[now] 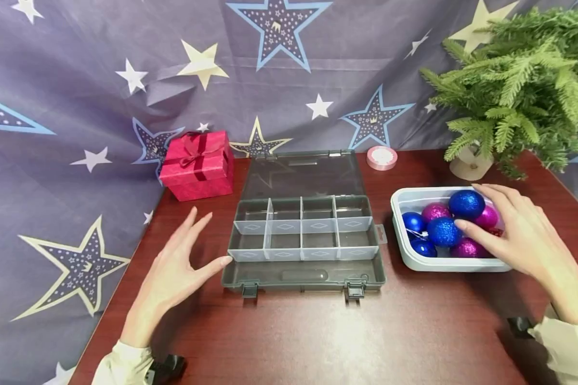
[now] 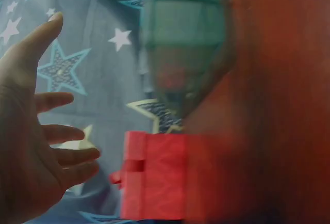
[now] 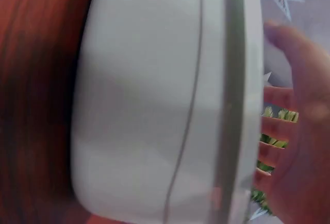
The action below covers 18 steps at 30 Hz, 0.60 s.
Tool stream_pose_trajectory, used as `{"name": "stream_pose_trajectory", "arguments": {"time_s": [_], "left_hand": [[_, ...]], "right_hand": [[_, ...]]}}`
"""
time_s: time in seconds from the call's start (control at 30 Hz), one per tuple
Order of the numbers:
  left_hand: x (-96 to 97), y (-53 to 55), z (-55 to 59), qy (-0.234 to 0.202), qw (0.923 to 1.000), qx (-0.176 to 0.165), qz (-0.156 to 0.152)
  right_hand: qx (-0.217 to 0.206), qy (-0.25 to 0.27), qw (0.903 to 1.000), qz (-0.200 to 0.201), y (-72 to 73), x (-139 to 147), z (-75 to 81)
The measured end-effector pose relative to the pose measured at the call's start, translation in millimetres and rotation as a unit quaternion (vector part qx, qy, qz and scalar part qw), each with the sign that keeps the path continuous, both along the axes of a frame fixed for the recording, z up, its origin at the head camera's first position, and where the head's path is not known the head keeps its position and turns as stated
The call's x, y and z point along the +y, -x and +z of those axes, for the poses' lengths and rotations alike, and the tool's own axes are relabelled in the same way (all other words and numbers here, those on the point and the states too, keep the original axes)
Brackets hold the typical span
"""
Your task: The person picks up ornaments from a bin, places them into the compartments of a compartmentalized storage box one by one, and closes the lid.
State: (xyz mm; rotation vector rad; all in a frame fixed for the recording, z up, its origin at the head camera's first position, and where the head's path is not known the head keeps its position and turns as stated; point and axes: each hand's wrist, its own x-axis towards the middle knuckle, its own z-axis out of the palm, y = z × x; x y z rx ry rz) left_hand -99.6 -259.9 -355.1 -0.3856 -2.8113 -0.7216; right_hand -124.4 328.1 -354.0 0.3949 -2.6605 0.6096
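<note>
A grey see-through organizer box (image 1: 303, 270) lies with its lid (image 1: 308, 174) folded back; pale dividers split it into compartments. My left hand (image 1: 173, 270) is left of it, fingers spread, holding nothing. The thumb tip appears at the box's left edge; contact is unclear. My right hand (image 1: 527, 235) reaches over a white plastic tub (image 1: 455, 264) of blue and pink ornament balls. Its thumb and fingers are spread around an upper blue glitter ball (image 1: 466, 205), with no visible grip. In the right wrist view, the tub wall (image 3: 139, 100) hides the balls.
A red gift box (image 1: 197, 168) with a dark bow stands at the back left. A pink ribbon roll (image 1: 381, 158) lies behind the organizer. At the back right, a small artificial fir tree (image 1: 515, 91) leans over the table (image 1: 289, 331). Star-patterned cloth (image 1: 164, 32) hangs behind.
</note>
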Motion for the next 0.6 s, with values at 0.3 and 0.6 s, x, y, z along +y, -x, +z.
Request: {"name": "stream_pose_trajectory", "arguments": {"time_s": [0.3,0.6], "left_hand": [[9.1,-13.3,-29.5,-0.152,0.9808,-0.121,0.020],[3.7,-19.7,-52.1,-0.191,0.9716,-0.136,-0.030]], "right_hand": [[-0.038,0.029,0.9982,-0.036,12.0,12.1,-14.1],[-0.051,0.025,0.9969,-0.054,22.4,10.5,-19.8]]}}
